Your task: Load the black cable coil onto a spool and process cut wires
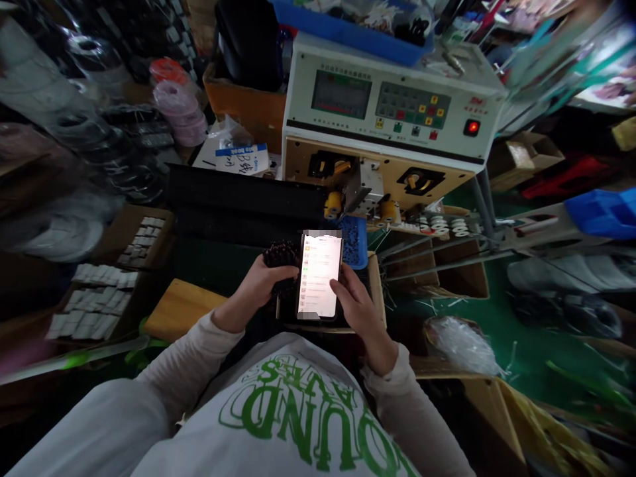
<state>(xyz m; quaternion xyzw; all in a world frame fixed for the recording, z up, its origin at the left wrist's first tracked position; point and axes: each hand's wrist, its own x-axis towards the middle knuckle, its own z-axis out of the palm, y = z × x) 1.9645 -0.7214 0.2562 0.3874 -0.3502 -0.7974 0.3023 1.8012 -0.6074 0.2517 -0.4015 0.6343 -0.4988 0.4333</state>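
Observation:
In my right hand (360, 301) is a smartphone (320, 278) with a bright screen showing a list; the thumb lies over its right edge. My left hand (265, 285) is closed around a dark bundle (282, 258) that looks like short black wires, and its thumb reaches the phone's left edge. Just beyond the phone sits a blue tray (356, 242) with small dark bits in it. Above it stands a white wire-processing machine (397, 109) with a keypad, a display and a lit red switch.
Coils of wrapped cable (94, 59) and pink spools (179, 109) are stacked at the left. Below them are boxes of small white parts (94, 298). A black chute (243, 199) runs left from the machine. Cardboard boxes (460, 265) and metal bars stand at the right.

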